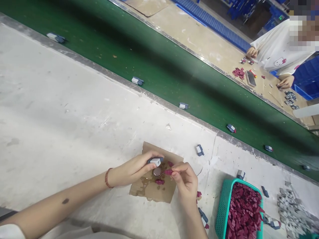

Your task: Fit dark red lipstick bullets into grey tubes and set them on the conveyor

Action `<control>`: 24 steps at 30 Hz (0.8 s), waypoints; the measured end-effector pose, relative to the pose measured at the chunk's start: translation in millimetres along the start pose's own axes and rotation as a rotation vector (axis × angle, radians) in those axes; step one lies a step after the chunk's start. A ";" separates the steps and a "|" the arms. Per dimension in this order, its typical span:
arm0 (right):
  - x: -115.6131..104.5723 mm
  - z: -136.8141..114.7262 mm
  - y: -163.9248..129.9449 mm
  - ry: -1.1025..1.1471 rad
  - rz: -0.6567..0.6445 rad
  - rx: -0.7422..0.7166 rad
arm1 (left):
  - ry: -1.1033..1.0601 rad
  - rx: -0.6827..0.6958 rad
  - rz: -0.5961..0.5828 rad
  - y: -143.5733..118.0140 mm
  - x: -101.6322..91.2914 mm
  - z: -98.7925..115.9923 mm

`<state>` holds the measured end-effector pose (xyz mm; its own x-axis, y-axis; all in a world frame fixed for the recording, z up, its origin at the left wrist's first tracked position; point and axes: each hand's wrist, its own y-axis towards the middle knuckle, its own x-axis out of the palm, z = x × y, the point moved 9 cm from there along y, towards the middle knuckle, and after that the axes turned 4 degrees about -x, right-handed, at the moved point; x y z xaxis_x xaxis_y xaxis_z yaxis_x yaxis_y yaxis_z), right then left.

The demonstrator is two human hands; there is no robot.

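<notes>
My left hand (pixel 139 167) is closed around a small grey-and-dark-blue plastic part (pixel 155 162), its light grey end facing right. Between thumb and fingertips, my right hand (pixel 184 179) pinches a small maroon plastic piece (pixel 168 172), a short way from the grey-and-blue part. Both hands are over a stained piece of brown cardboard (pixel 154 194). On the cardboard sits a small round container (pixel 157 172) like a bottle cap, with wet stains around it. Two more maroon pieces lie there, one a loose maroon piece (pixel 159 182) below the cap.
A teal basket (pixel 219 212) full of maroon pieces (pixel 244 209) stands at right, beside a heap of grey pieces (pixel 291 205). Several assembled parts sit along the green conveyor belt (pixel 159 71). Across it, a co-worker (pixel 276 49) handles similar parts. One assembled part (pixel 199 150) lies on the white table.
</notes>
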<state>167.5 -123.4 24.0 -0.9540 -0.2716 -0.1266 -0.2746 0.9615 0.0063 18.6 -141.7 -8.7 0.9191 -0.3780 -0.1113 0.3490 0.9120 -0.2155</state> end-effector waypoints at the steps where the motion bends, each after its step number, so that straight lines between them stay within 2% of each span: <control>1: 0.3 -0.6 0.7 0.021 0.006 -0.004 | 0.021 0.005 -0.026 -0.2 2.9 -0.3; 8: 9.9 -5.7 4.2 0.061 -0.025 -0.034 | 0.135 0.108 -0.074 -0.5 10.2 7.8; 16: 18.8 1.7 -0.7 0.008 -0.079 -0.002 | 0.201 0.194 -0.108 -0.8 15.8 10.7; 24: 20.0 0.5 -4.1 -0.049 -0.067 0.065 | 0.281 0.160 -0.128 -2.8 19.5 17.8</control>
<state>149.6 -132.8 21.0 -0.9263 -0.3349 -0.1729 -0.3279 0.9422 -0.0683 38.8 -148.8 7.0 0.7876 -0.4995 -0.3608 0.5028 0.8595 -0.0922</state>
